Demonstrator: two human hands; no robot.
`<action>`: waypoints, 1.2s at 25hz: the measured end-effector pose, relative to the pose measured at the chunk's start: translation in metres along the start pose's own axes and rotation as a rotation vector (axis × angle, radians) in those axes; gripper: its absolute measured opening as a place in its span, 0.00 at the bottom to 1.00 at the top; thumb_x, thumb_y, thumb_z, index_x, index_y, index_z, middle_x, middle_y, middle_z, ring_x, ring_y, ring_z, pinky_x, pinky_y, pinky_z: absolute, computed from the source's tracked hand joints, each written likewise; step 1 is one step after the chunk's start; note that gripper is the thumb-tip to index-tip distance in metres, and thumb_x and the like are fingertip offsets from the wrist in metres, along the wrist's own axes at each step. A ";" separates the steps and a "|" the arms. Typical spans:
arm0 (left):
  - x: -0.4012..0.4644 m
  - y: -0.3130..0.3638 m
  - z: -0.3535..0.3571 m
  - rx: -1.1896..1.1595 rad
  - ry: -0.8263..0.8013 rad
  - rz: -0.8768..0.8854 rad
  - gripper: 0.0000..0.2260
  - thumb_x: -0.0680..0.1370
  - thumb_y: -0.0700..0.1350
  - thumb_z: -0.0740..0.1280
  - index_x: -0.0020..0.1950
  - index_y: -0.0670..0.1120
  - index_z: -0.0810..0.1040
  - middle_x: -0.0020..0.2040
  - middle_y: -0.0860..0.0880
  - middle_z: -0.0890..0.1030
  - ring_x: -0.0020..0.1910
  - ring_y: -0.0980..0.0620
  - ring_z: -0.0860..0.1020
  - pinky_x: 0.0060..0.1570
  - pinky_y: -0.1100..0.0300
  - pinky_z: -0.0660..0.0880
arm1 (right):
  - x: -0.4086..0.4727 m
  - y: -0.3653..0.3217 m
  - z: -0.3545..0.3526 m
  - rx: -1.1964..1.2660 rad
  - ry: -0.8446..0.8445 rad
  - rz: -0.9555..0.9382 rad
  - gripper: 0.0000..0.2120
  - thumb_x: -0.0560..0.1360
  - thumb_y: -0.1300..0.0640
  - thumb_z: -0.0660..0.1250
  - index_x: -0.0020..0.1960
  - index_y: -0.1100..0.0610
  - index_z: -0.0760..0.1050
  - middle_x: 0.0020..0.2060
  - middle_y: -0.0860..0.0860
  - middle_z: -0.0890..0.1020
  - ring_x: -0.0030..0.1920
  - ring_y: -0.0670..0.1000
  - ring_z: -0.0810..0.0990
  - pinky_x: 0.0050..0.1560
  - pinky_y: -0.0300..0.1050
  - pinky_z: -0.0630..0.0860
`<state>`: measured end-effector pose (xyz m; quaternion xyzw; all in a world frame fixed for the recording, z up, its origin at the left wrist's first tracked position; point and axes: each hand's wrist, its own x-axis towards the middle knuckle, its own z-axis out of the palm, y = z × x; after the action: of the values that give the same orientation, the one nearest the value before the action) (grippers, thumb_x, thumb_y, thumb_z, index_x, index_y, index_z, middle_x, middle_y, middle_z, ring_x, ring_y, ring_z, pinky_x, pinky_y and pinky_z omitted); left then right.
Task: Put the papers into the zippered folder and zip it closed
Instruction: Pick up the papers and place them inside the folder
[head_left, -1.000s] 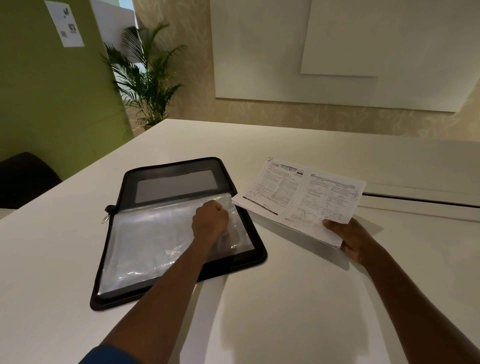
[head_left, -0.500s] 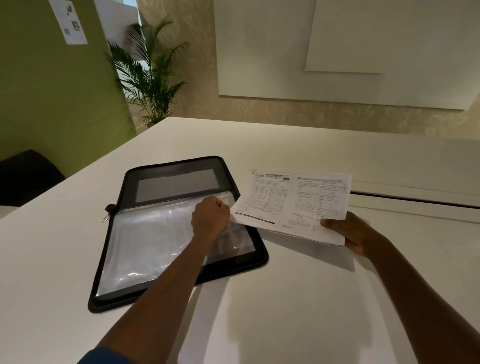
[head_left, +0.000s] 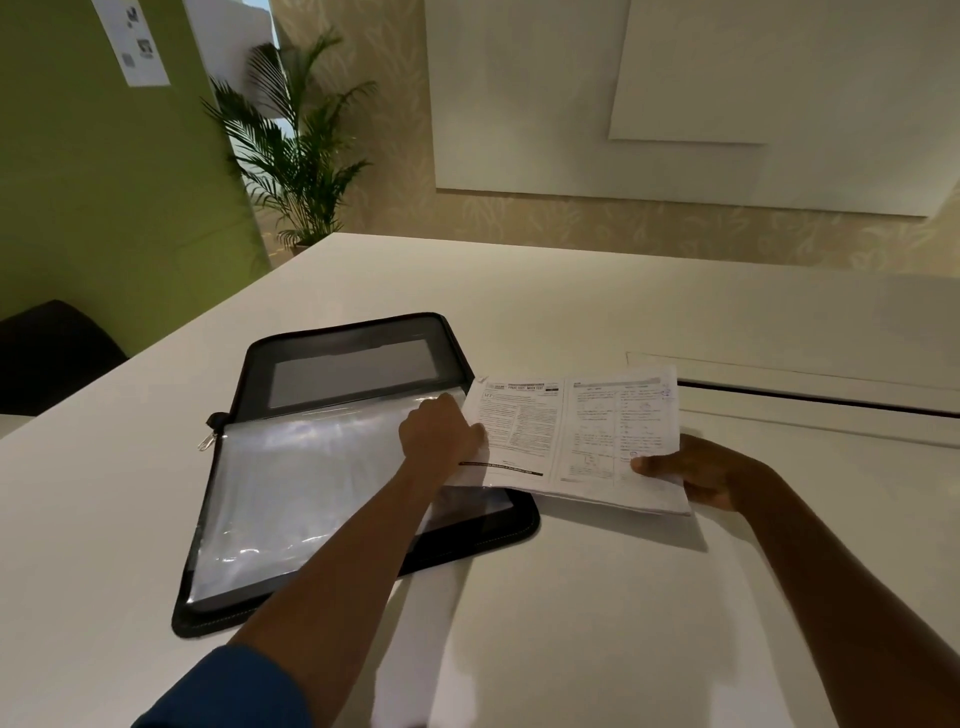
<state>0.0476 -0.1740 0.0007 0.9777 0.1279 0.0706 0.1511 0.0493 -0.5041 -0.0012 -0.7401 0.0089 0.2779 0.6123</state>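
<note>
The folder (head_left: 332, 457) lay open on the table (head_left: 571, 597). The left hand (head_left: 439, 434) pinched what looked like a clear sleeve's edge, probably lifting it open, while the right hand (head_left: 696, 470) gripped the papers (head_left: 571, 431), their near corner over the folder.

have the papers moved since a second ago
Yes. The papers, held by the right hand, have slid left toward the folder; their left edge now overlaps its right side, by the left hand.
</note>
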 end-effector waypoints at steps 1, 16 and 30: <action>0.003 0.000 0.000 0.001 0.001 0.002 0.19 0.73 0.58 0.69 0.54 0.45 0.76 0.49 0.47 0.82 0.47 0.47 0.81 0.46 0.55 0.79 | -0.001 -0.001 0.002 -0.056 0.030 0.035 0.26 0.66 0.61 0.78 0.62 0.51 0.77 0.56 0.54 0.85 0.57 0.58 0.83 0.53 0.55 0.83; 0.035 0.001 -0.002 -0.057 0.002 0.000 0.09 0.74 0.49 0.69 0.47 0.44 0.79 0.42 0.47 0.82 0.41 0.46 0.82 0.41 0.56 0.80 | 0.001 -0.049 0.020 -1.070 0.663 0.180 0.16 0.70 0.47 0.76 0.38 0.58 0.74 0.35 0.54 0.81 0.38 0.56 0.82 0.43 0.47 0.80; 0.058 -0.010 0.009 -0.269 -0.022 -0.056 0.08 0.77 0.49 0.69 0.47 0.45 0.80 0.39 0.48 0.79 0.36 0.51 0.78 0.40 0.60 0.74 | 0.165 -0.093 0.134 -0.760 0.485 -0.254 0.09 0.74 0.53 0.69 0.54 0.50 0.81 0.55 0.51 0.84 0.56 0.55 0.81 0.59 0.50 0.76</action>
<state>0.1025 -0.1511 -0.0055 0.9453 0.1428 0.0721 0.2842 0.1675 -0.3048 -0.0002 -0.9507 -0.0414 0.0034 0.3073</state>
